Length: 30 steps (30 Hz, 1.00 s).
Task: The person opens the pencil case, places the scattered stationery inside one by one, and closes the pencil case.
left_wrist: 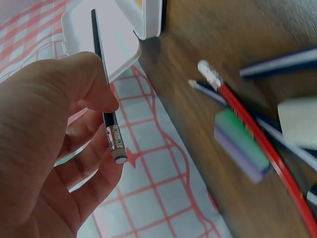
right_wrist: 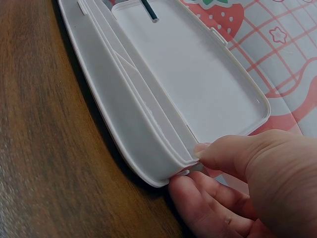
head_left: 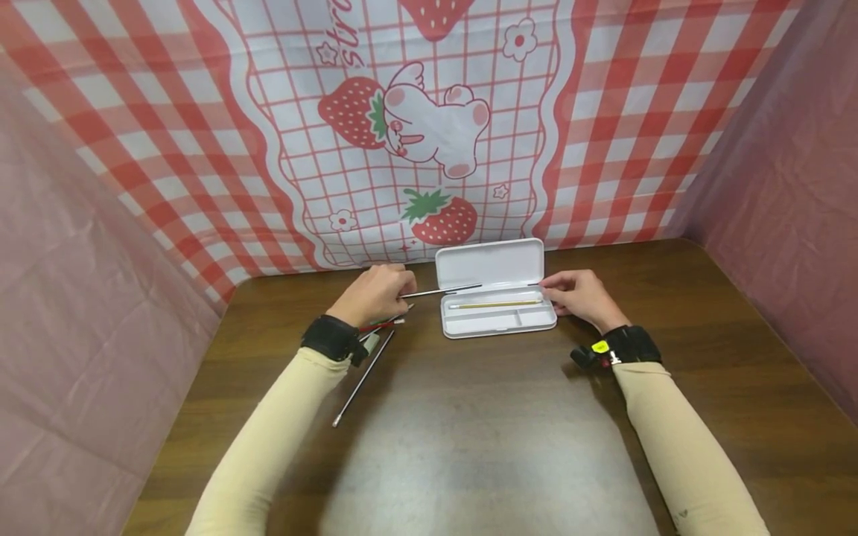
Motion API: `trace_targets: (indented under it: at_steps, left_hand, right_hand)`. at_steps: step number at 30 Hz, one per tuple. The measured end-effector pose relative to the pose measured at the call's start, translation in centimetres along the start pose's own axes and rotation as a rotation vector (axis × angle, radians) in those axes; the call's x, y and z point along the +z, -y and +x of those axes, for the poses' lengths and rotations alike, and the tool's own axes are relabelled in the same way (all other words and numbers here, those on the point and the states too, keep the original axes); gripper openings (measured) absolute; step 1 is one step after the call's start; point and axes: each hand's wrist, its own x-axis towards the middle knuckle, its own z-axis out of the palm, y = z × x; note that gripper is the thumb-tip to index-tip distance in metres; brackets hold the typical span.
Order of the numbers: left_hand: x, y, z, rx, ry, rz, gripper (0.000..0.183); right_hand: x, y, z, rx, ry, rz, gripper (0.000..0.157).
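A white pencil case (head_left: 469, 327) stands with its lid (head_left: 492, 264) raised at the back of the table. Inside its tray lies a yellow pencil (head_left: 499, 304). My left hand (head_left: 377, 292) holds a dark pencil (left_wrist: 115, 141) between thumb and fingers, its eraser end towards the wrist. The pencil's other end reaches over the case near the hinge, and it also shows as a dark tip (right_wrist: 150, 12) in the right wrist view. At the case's right end, my right hand (head_left: 582, 298) pinches the edge, thumb on the rim and fingers outside.
Under the left wrist lie a red pencil (left_wrist: 270, 148), a green and purple eraser (left_wrist: 242, 144) and a whitish block (left_wrist: 301, 123). A dark pencil (head_left: 363, 380) rests nearer the front. A strawberry-print cloth (head_left: 429, 134) hangs behind the table.
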Motion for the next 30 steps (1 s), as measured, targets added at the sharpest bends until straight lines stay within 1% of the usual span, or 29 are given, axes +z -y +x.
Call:
trace_targets:
  at_steps: [6,10,17,23,30]
  left_hand:
    - [1.5,-0.5,0.6,0.012,-0.006,-0.021,0.020]
    - [2.1,-0.9,0.9,0.019,-0.009,-0.028,0.022]
    - [2.8,-1.3,1.1,0.048,-0.022,-0.051,0.021]
    - [3.3,-1.5,1.3,0.066,-0.015,-0.035,0.023]
    - [3.9,-1.8,1.6,0.109,-0.039,-0.050,0.024]
  right_hand:
    - [0.0,0.0,-0.1,0.002,0.005,-0.007,0.042]
    - [0.0,0.0,-0.2,-0.002,0.006,-0.009,0.042]
    - [0.0,-0.1,-0.1,0.001,0.006,-0.005,0.042]
    - [0.0,-0.1,0.0,0.002,0.007,-0.009,0.042]
    - [-0.1,0.0,0.0,-0.003,0.013,-0.008,0.042]
